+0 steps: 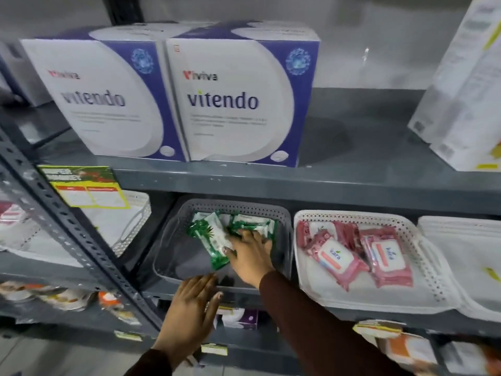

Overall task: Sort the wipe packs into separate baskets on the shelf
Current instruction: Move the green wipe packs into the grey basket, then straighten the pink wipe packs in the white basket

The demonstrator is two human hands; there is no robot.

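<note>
on the grey metal shelf (244, 183), the right hand (252, 256) lay with fingers spread on green packs (217, 240) in the grey basket (168, 256). the left hand (192, 308) hovered with fingers apart and empty at its rim. pink packs (352, 256) filled the white basket (433, 280) beside it; vitendo boxes (235, 96) stood above.

Sleeves: long, dark brown, plain, reaching to both wrists.
Left hand (189, 310): bare, no rings or watch visible.
Right hand (250, 256): bare, nails short and pale, thumbnail visible.
</note>
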